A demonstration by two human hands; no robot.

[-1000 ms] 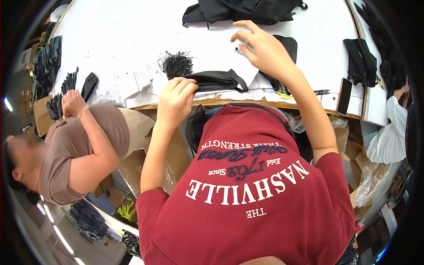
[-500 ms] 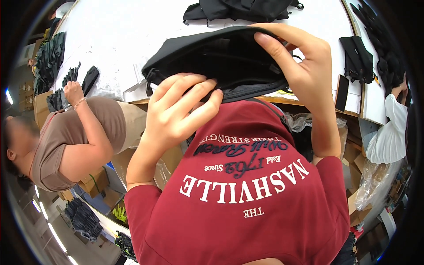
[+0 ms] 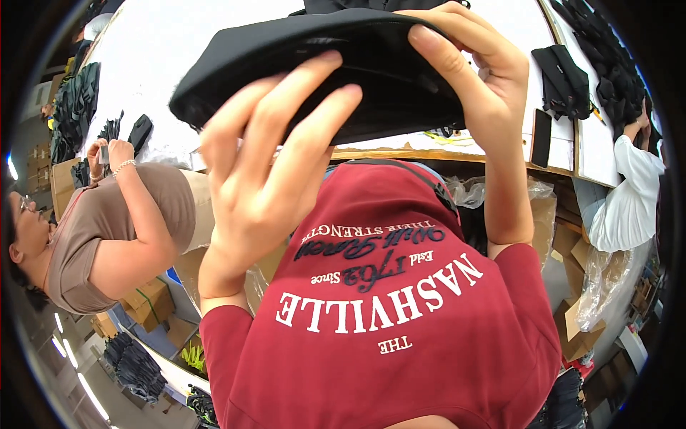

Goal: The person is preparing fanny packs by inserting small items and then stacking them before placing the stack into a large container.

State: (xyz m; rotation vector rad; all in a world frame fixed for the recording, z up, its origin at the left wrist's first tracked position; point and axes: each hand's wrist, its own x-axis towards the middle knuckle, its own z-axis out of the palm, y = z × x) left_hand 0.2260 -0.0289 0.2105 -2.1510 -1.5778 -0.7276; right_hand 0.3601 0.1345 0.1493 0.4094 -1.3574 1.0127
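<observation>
A black fabric pouch [image 3: 389,79] is held up over the near edge of the white table, its wide mouth turned toward me and its inside dark. My right hand [image 3: 489,89] pinches the upper right rim, thumb on the inner side and fingers behind. In front of the mouth, my left hand [image 3: 264,168] has its fingers stretched and spread, the tips over the dark inside. Whether those fingertips touch the lining cannot be made out.
More black bags [image 3: 379,6] lie at the table's far side, and a folded black one [image 3: 563,82] lies to the right near a phone [image 3: 542,138]. A co-worker [image 3: 118,232] stands at left, another in white [image 3: 629,196] at right. Cardboard boxes [image 3: 146,304] stand below.
The pouch has moved up and left, and tilted. My left hand has come off its lower rim, and the fingers have spread. My right hand keeps its hold on the rim.
</observation>
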